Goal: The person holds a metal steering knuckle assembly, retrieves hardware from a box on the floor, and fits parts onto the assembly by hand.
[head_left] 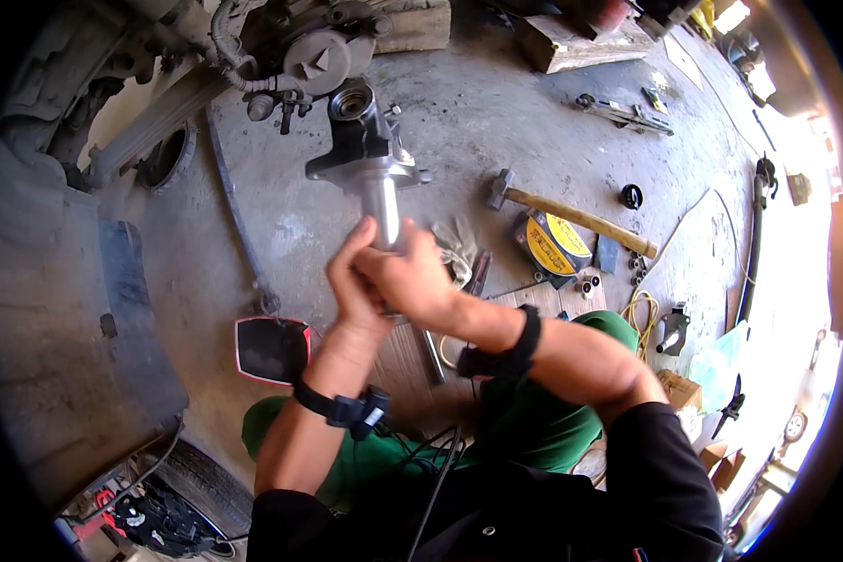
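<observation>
A metal part [380, 197] with a silver shaft, a wide eared flange and a dark casting with a round bore stands out ahead of me. My left hand [354, 286] is closed round the lower end of its shaft. Beside and partly over it, my right hand [412, 276] is closed on the same shaft, its fingers slightly blurred. The shaft's lower end is hidden in my hands. Just beyond the casting are a vehicle's round metal housing [317, 62] and a hose. A pale rag [456, 248] lies on the floor past my right hand.
A sledgehammer [571, 214] with a wooden handle leans by a black-and-yellow container [551, 245]. Small round metal parts [587, 286] sit on cardboard near my right knee. A red-rimmed black tray [272, 350], a long bar [234, 206] and a tyre [197, 487] are at left.
</observation>
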Demonstrator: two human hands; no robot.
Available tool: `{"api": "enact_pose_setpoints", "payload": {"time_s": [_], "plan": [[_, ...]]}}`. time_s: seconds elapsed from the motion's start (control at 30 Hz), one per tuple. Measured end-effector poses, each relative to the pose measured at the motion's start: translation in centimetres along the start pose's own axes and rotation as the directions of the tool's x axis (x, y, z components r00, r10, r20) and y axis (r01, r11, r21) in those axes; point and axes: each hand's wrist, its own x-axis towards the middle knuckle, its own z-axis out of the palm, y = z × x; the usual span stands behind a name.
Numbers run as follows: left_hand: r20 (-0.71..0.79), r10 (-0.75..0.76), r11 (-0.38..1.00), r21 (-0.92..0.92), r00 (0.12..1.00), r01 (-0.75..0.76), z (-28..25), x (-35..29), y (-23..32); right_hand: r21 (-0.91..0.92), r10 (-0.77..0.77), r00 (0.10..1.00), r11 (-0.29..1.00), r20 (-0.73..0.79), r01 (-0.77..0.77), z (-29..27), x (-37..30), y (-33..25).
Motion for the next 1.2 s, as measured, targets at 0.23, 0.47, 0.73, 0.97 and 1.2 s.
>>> {"api": "enact_pose_setpoints", "payload": {"time_s": [0.23, 0.47, 0.73, 0.97, 1.2], "plan": [[-0.41, 0.11, 0.966, -0.172, 0.905, -0.195, 8.9, 1.9, -6.7, -0.329, 0.3, 0.786, 0.935, 0.54, -0.131, -10.5, 4.4, -3.8], [-0.205, 0.027, 0.993, -0.107, 0.978, -0.049, 7.0, 1.1, -5.2, -0.156, 0.314, 0.874, 0.949, 0.37, -0.275, -9.4, 2.9, -3.2], [0.114, -0.178, 0.984, -0.007, 0.977, 0.18, 3.5, -1.8, -0.4, 0.157, 0.197, 0.903, 0.949, 0.382, -0.274, -9.5, 4.3, -0.7], [0.133, -0.167, 0.981, 0.122, 0.977, 0.151, 0.3, -4.6, 1.7, 0.171, 0.168, 0.963, 0.964, 0.211, -0.205, -7.2, 2.7, 0.8], [0.106, -0.234, 0.955, 0.213, 0.966, 0.208, -5.3, -0.3, 5.4, 0.372, 0.063, 0.97, 0.928, -0.234, 0.03, 4.5, 1.1, 3.0]]}}
